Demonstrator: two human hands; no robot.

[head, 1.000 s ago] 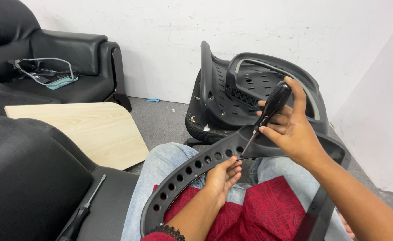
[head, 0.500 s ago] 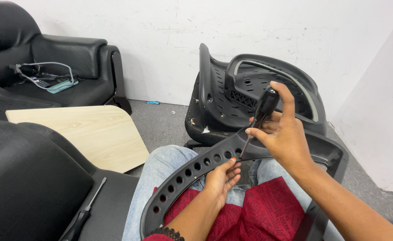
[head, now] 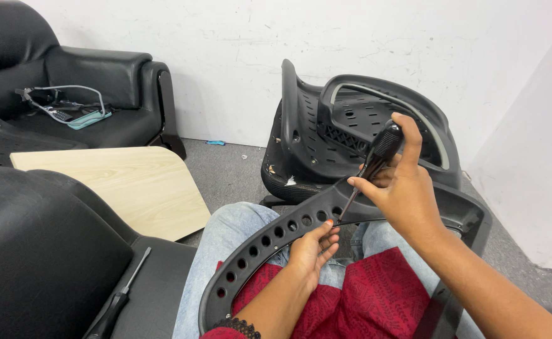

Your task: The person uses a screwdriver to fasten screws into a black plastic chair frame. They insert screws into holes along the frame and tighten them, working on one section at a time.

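A curved black plastic chair frame (head: 260,248) with a row of round holes lies across my lap. My left hand (head: 313,248) grips its inner edge from below, fingertips on the rim. My right hand (head: 404,188) holds a black-handled screwdriver (head: 376,157), tilted, its thin shaft pointing down-left to the frame beside my left fingertips.
Black moulded chair shells (head: 326,135) stand on the grey floor ahead. A light wooden tablet (head: 125,182) lies at the left, above a black seat cushion (head: 31,251) with a second screwdriver (head: 119,301) on it. A black sofa (head: 100,88) holds cables and a small device.
My right hand has turned slightly on the screwdriver handle and stayed at the same spot on the frame. My left hand has not moved.
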